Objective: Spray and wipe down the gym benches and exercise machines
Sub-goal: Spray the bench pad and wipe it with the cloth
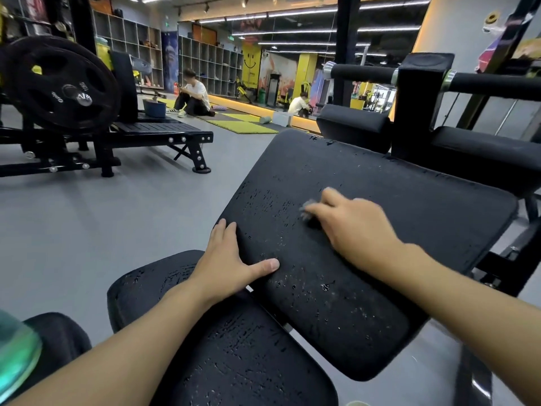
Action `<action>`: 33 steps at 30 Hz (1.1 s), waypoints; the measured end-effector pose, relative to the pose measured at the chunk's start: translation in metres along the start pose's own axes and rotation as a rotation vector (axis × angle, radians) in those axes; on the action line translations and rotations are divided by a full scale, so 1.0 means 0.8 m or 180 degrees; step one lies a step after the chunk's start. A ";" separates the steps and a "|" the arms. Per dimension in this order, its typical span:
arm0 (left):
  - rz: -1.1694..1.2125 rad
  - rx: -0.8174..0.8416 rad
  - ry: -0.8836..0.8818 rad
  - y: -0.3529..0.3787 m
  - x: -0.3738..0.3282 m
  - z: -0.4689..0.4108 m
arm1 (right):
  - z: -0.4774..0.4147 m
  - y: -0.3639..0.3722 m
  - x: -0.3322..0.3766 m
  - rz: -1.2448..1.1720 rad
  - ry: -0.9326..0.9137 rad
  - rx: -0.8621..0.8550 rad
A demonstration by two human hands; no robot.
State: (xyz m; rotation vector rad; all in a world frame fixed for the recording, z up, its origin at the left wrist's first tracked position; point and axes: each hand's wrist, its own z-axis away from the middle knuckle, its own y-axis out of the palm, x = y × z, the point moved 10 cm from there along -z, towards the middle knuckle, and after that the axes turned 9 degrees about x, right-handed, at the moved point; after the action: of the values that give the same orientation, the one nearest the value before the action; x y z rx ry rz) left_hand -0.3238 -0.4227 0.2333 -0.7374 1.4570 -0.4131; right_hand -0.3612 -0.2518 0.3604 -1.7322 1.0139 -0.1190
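A cloth (308,207) is being gripped by the right hand (358,228) on the pad (424,197), droplets (324,287) lying at its six o'clock, beside the flat left hand (229,260).

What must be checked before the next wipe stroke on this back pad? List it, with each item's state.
1. The right hand grips the cloth on the back pad: ok.
2. The left hand steadies the pad's edge, clear of the cloth: ok.
3. Spray on the pad: ok, droplets show.
4. Pad wiped dry: not ok, drops remain near its lower end.
5. The seat pad wiped: cannot tell, its marks may be drops or cracks.
6. Spray bottle at hand: cannot tell, only a blurred green shape shows at lower left.
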 end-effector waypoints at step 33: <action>-0.0178 -0.0641 0.0937 0.005 -0.142 0.016 | 0.085 -0.037 -0.097 -0.0158 0.0577 0.0477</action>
State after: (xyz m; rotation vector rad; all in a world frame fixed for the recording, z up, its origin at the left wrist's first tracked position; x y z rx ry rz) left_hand -0.3232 -0.3414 0.3140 -0.9080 1.7760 -0.4353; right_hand -0.3579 -0.1476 0.3861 -1.6311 1.0651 -0.3803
